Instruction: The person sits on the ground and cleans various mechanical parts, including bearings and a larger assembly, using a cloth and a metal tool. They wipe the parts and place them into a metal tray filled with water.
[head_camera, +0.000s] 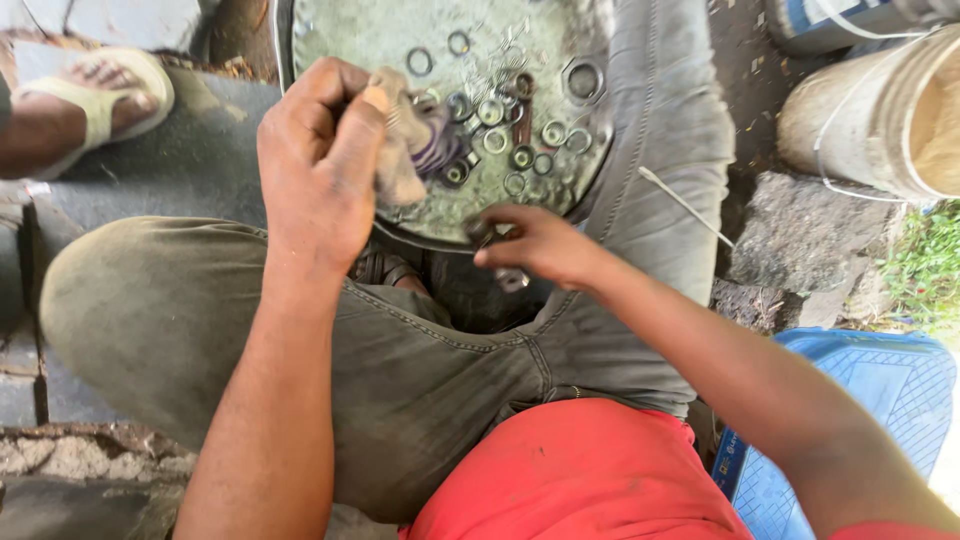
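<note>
My left hand (320, 160) is closed on a dirty crumpled rag (405, 150), held over the near left part of a round metal pan (330, 40). The pan holds greyish liquid with several metal rings, washers and nuts (500, 135) lying in it. My right hand (540, 245) is at the pan's near rim, its fingers pinched on a small dark metal part (482, 233). A small metal ring (512, 280) shows just under that hand. My knees in olive trousers sit either side of the pan.
Another person's foot in a pale sandal (95, 100) is at the upper left. A white bucket (880, 120) stands at the upper right beside rough stones (790, 240). A blue plastic crate (860, 400) lies at the lower right. A thin wire (685, 205) lies by my right knee.
</note>
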